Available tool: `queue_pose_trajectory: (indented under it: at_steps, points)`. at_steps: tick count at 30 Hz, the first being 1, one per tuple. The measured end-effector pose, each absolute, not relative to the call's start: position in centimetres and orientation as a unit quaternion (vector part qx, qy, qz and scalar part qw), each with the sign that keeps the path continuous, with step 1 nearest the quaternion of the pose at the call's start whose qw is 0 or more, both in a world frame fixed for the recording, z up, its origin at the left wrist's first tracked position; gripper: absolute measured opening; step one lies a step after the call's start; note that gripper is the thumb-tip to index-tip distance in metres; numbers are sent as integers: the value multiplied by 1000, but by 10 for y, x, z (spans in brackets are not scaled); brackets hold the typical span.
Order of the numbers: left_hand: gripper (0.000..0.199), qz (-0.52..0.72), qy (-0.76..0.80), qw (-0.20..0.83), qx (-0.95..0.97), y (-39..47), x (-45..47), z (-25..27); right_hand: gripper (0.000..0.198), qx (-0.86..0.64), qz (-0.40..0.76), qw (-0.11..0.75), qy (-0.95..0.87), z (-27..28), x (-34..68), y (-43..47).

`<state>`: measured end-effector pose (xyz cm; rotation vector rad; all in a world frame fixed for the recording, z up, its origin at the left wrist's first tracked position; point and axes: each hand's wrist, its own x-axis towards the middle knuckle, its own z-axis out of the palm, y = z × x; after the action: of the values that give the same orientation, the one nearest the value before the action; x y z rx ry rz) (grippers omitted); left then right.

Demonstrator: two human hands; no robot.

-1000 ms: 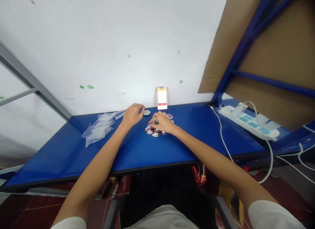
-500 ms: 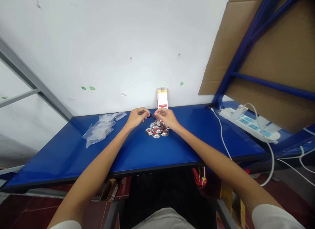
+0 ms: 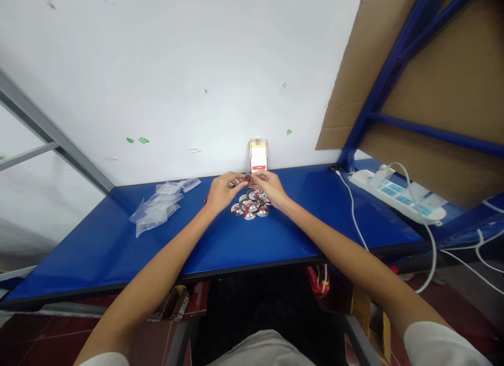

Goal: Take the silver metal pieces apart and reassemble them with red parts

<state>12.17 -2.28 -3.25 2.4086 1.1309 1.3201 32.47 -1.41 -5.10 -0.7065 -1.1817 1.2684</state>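
Note:
Between my two hands is a small round silver disc with red at its middle, which looks like a finger cymbal (image 3: 248, 178). My left hand (image 3: 227, 190) pinches its left side with thumb and fingers. My right hand (image 3: 269, 186) is closed at its right side, fingertips at the red part; the exact grip is too small to make out. Just below my hands a loose pile of finger cymbals (image 3: 250, 205), shiny and domed with red bits, lies on the blue table (image 3: 244, 245). A small red piece (image 3: 205, 200) shows beside my left wrist.
Clear plastic bags (image 3: 159, 206) lie overlapping on the left of the table. A phone (image 3: 259, 156) with a lit screen leans on the wall behind my hands. On the right sit a white power strip (image 3: 397, 195) and a white cable (image 3: 352, 211).
My hands have come closer together, and the disc now shows its face between them rather than edge-on. A red piece has come into sight left of my left wrist. The view has shifted slightly.

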Motion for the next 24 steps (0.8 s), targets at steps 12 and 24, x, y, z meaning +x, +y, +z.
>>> queue_pose_trajectory:
  at_steps: [12,24]
  points:
    - [7,438,392,90,804,-27,131,-30,47,-359,520,557,-539,-47,319,-25]
    - [16,155,513,313,784,12,6,19,37,-391,460,593,-532,-56,332,-5]
